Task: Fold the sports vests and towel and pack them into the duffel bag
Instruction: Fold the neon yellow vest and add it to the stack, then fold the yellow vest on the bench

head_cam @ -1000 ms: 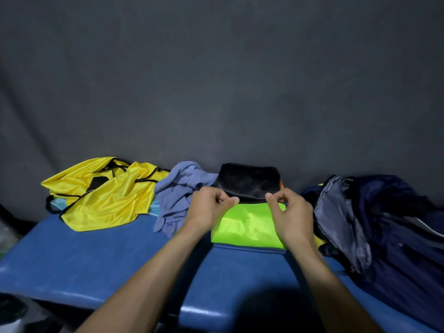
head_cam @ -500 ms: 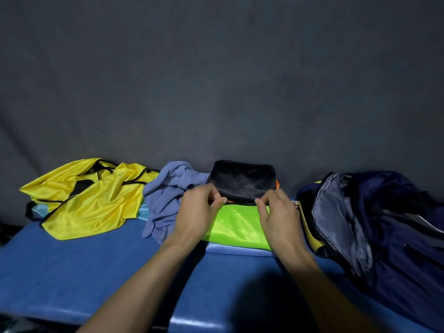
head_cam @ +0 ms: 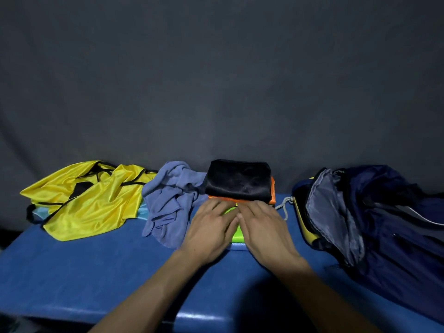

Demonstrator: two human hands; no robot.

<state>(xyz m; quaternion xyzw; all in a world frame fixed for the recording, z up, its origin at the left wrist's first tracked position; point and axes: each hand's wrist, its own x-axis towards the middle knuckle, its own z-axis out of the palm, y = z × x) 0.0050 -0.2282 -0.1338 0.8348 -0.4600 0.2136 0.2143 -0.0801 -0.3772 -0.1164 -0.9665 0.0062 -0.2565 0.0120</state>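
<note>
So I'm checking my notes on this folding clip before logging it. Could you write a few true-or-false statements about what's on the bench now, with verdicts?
1. Both hands, left hand and right hand, press flat on the green vest. True.
2. The yellow vest is folded. False: it lies crumpled, unfolded.
3. A black folded vest lies on an orange one. True.
4. The duffel bag sits left of the hands. False: right.
5. The towel is inside the bag. False: it lies bunched on the bench.

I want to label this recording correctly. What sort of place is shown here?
Probably a staged recording corner, not a real locker room: a plain grey cloth backdrop, a blue padded bench, sports vests and a duffel bag.
</note>
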